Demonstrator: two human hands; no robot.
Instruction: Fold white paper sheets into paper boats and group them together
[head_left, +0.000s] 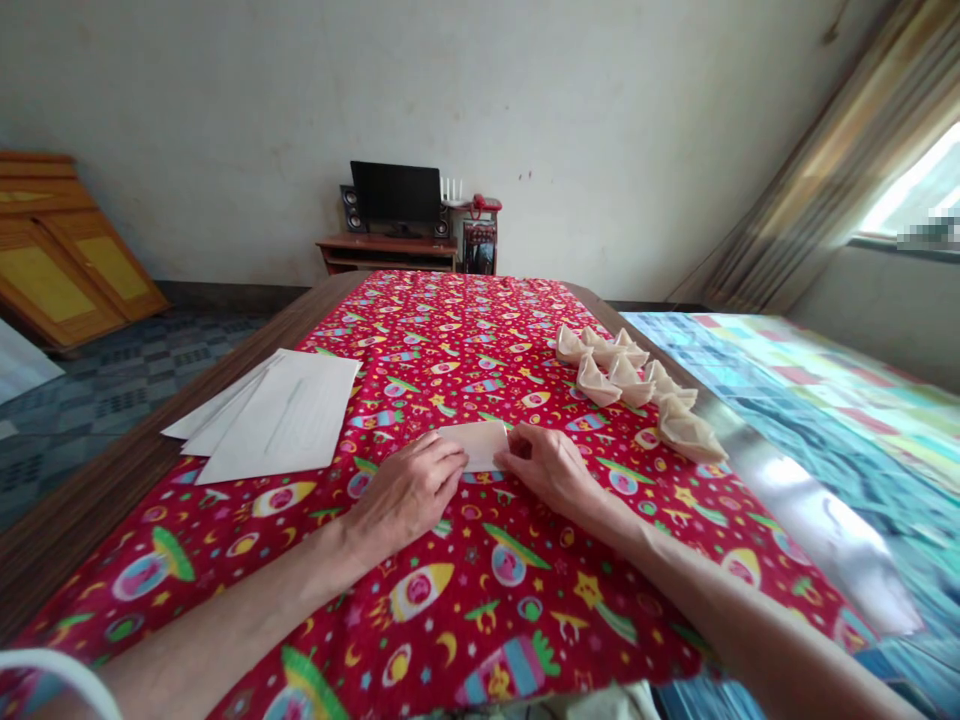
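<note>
One white paper (pixel 482 446) sits in the grip of left hand (pixel 409 485) and right hand (pixel 549 468), over red cloth (pixel 450 375).

no text, label, brand, number or sign can be read here.

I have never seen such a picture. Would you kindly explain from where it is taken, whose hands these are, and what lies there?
There is no machine: you see one person's left hand and right hand, both bare. The picture comes from a camera worn on the head, looking forward and down. Both hands touch a small white paper on the red patterned cloth; how firmly is unclear. White sheets overlap on the left, and pale folded shapes sit on the right.
</note>
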